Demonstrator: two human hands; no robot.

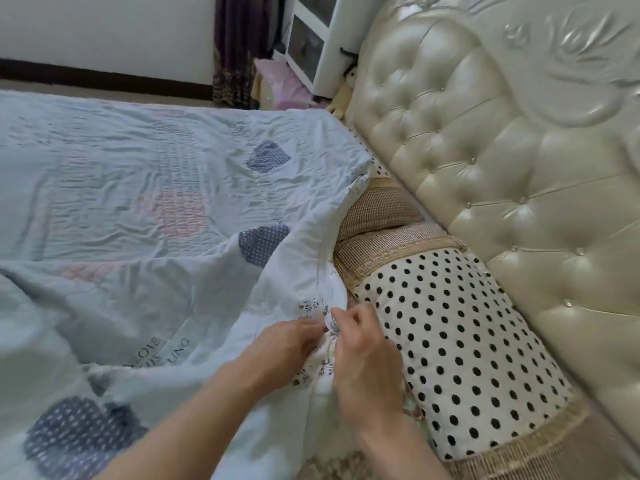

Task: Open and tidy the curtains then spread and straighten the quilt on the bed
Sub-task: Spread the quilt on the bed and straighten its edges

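Observation:
A pale blue quilt (145, 188) with pink and dotted navy heart patches covers most of the bed, wrinkled, with a raised fold running toward its top edge. My left hand (280, 348) and my right hand (363, 355) both pinch the quilt's top hem close together, just beside the pillows. The hem's floral underside shows between my fingers. A dark patterned curtain (239, 46) hangs drawn aside in the far corner.
A polka-dot pillow with tan woven trim (457, 348) lies along the cream tufted headboard (512, 161). A second tan pillow (377, 206) sits behind it. A white cabinet (315, 36), pink fabric and a plush toy crowd the far corner.

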